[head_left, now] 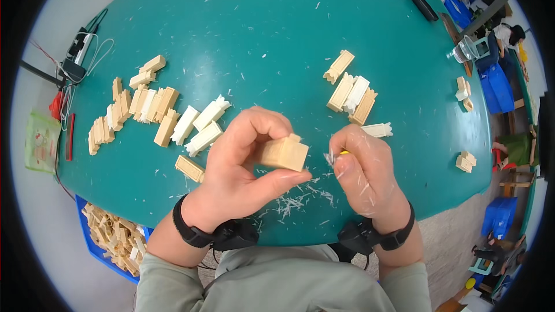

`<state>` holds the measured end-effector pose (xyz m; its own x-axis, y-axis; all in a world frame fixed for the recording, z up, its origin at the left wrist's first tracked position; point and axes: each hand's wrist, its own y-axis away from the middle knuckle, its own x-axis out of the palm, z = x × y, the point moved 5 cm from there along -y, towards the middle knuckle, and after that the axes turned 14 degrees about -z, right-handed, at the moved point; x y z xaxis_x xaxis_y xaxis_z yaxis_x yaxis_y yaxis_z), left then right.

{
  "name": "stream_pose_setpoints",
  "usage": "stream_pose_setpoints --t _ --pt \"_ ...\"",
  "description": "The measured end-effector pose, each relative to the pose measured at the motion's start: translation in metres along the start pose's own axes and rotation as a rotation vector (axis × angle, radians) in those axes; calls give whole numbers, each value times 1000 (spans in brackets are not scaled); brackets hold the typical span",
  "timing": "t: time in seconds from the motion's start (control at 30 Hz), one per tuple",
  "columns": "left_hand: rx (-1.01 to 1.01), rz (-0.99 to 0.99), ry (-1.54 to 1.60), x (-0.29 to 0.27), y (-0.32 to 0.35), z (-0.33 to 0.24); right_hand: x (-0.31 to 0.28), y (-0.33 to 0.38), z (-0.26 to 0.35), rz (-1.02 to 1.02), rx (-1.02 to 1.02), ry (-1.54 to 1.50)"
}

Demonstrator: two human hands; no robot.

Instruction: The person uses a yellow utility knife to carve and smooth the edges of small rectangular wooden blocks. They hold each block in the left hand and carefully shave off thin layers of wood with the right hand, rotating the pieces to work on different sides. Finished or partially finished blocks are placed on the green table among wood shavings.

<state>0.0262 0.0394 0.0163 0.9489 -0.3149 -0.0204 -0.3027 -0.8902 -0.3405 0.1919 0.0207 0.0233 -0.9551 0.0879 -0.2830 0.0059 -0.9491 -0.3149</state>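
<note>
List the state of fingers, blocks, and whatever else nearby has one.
Left fingers: closed on wooden block
Wooden block: gripped, one end exposed
Right fingers: curled around yellow object
Yellow object: mostly hidden
Shavings: loose, scattered
Blue bin: uncovered, piled with wooden pieces
Loose blocks: mostly clustered

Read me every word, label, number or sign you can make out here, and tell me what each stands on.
No text can be read.
Light-green bag at the left: a reddish print; any lettering is too small and blurred.
Pale block in the left hand: no lettering on the faces in view.
Small tool in the right hand: mostly hidden, no marking shows.
</note>
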Motion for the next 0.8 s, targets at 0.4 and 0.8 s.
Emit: stream_pose_setpoints --t 0.4,0.8 --pt "-71 -65 138 13 2 -1 0 2 5 -25 -258 99" --pt "-132 184 275 15 4 -3 -8 -5 1 -127 -308 273"
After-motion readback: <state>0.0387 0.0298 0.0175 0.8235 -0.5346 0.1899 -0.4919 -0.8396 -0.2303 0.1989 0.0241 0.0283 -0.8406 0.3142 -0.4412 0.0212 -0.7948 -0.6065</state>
